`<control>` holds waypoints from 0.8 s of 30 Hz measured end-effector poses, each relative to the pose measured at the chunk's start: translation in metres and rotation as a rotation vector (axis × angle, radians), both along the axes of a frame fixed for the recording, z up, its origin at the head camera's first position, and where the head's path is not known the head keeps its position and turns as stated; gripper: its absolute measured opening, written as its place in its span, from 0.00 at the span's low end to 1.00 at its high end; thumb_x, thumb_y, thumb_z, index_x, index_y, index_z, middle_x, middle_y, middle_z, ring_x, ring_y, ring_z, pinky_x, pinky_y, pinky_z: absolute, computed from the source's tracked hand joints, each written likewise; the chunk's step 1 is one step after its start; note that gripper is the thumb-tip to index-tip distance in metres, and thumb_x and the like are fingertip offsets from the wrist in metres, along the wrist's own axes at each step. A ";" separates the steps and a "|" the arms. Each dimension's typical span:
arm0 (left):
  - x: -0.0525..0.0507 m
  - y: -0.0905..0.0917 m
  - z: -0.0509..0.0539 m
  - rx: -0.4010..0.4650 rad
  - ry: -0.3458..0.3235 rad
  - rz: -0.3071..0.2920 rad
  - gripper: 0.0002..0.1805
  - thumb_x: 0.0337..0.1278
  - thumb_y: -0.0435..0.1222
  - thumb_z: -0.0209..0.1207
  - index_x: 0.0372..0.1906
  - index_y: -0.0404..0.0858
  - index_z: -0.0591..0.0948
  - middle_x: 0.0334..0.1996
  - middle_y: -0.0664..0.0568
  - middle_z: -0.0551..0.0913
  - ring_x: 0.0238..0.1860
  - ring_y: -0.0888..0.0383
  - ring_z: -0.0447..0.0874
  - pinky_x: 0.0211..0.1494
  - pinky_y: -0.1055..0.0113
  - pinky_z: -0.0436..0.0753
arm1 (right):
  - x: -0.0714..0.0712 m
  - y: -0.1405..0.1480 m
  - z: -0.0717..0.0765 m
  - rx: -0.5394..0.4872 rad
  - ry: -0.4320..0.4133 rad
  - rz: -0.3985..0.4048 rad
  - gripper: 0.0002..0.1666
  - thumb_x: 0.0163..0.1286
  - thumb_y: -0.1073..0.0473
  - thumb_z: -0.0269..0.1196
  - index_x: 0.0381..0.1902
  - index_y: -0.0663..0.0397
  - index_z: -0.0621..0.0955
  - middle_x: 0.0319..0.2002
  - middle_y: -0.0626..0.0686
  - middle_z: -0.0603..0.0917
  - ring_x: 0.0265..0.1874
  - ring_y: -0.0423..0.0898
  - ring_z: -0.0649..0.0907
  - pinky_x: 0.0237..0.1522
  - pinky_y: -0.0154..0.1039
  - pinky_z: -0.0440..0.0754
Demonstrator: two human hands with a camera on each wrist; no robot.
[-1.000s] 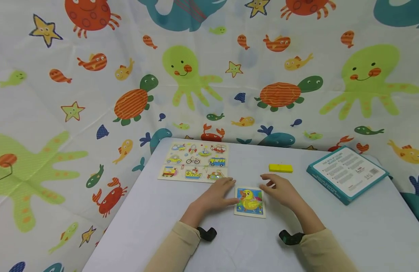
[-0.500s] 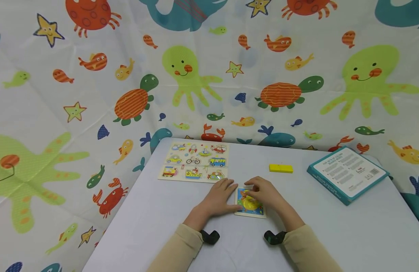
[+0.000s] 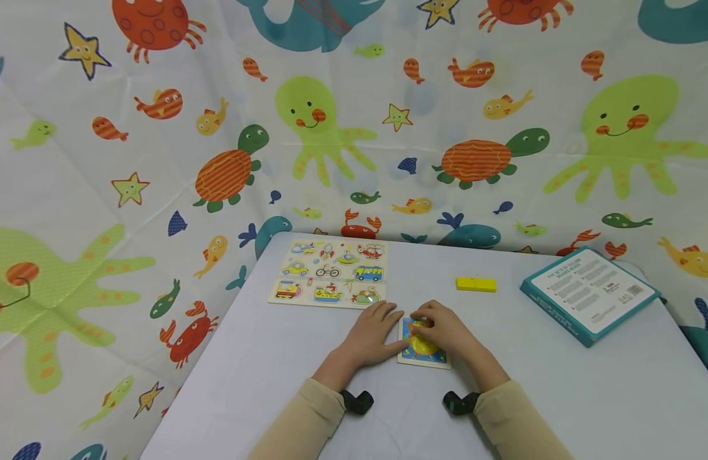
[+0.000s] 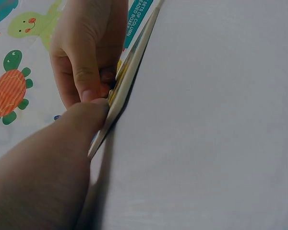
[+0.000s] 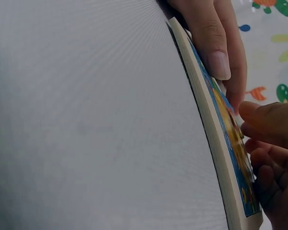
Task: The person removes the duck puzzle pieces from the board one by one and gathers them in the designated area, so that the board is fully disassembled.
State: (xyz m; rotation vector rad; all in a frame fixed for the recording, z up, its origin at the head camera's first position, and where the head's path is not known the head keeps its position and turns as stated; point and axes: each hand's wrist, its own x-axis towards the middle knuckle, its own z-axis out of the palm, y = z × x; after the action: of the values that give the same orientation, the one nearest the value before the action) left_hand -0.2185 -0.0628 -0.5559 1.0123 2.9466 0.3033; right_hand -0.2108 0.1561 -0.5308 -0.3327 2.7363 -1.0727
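Observation:
A small square duck puzzle (image 3: pixel 424 361) lies on the white table, its pale wooden edge (image 5: pixel 209 110) showing in the right wrist view. My left hand (image 3: pixel 368 335) rests at its left side with fingers spread, the thumb (image 4: pixel 93 110) touching the board. From the right, my right hand (image 3: pixel 446 327) reaches over the duck's head; its thumb and curled fingers pinch a small reddish piece at the puzzle's surface, seen in the left wrist view. The fingers cover most of that piece and the upper part of the picture.
Behind my left hand lies a wooden board with vehicle pictures (image 3: pixel 328 273). A yellow block (image 3: pixel 476 284) sits behind and right of the puzzle, with a teal and white box (image 3: pixel 590 294) farther right. A sea-animal cloth (image 3: pixel 342 191) hangs behind the table.
My right hand has moved left from beside the puzzle onto the duck's head, and its fingers have closed there. The left hand has stayed nearly in place.

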 end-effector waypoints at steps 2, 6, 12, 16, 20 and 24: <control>0.000 0.000 0.000 -0.003 0.003 0.002 0.41 0.64 0.68 0.45 0.74 0.51 0.65 0.74 0.53 0.63 0.78 0.51 0.54 0.79 0.53 0.57 | 0.000 -0.001 0.000 0.005 -0.003 0.000 0.17 0.66 0.52 0.68 0.52 0.47 0.85 0.49 0.47 0.78 0.37 0.43 0.74 0.38 0.36 0.75; -0.001 0.000 -0.001 -0.018 -0.003 0.004 0.41 0.64 0.69 0.43 0.75 0.51 0.64 0.74 0.54 0.62 0.78 0.51 0.53 0.79 0.54 0.56 | 0.000 -0.002 0.000 0.020 -0.001 0.004 0.15 0.67 0.52 0.68 0.51 0.47 0.85 0.49 0.48 0.78 0.37 0.43 0.74 0.39 0.36 0.75; -0.001 0.000 0.000 -0.016 -0.012 0.001 0.41 0.64 0.69 0.43 0.75 0.51 0.64 0.75 0.54 0.62 0.78 0.51 0.53 0.79 0.54 0.56 | -0.001 -0.002 -0.001 0.036 0.016 0.016 0.14 0.67 0.52 0.67 0.49 0.46 0.85 0.47 0.48 0.78 0.36 0.42 0.74 0.36 0.36 0.74; -0.001 0.000 0.000 -0.010 -0.010 0.001 0.41 0.64 0.69 0.44 0.75 0.51 0.65 0.74 0.54 0.62 0.78 0.51 0.53 0.79 0.54 0.56 | -0.002 -0.001 -0.001 0.037 0.025 0.013 0.13 0.67 0.54 0.67 0.48 0.47 0.85 0.47 0.48 0.79 0.36 0.43 0.74 0.36 0.36 0.74; 0.000 0.000 0.001 -0.005 -0.010 0.004 0.40 0.64 0.68 0.45 0.74 0.51 0.65 0.74 0.54 0.63 0.78 0.51 0.53 0.79 0.54 0.56 | -0.002 -0.001 -0.001 0.034 0.022 0.001 0.13 0.67 0.55 0.67 0.49 0.46 0.84 0.46 0.47 0.79 0.35 0.42 0.74 0.36 0.35 0.75; 0.001 0.000 0.001 -0.003 -0.017 0.008 0.40 0.64 0.68 0.46 0.74 0.51 0.65 0.74 0.54 0.62 0.78 0.51 0.53 0.79 0.54 0.56 | -0.002 0.000 -0.002 0.013 0.010 -0.022 0.12 0.68 0.55 0.65 0.49 0.45 0.84 0.45 0.47 0.80 0.35 0.43 0.76 0.37 0.36 0.76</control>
State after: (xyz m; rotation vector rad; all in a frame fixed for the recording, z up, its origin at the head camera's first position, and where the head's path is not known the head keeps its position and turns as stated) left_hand -0.2179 -0.0625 -0.5550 0.9928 2.9358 0.3066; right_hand -0.2129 0.1558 -0.5330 -0.3078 2.7604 -1.0612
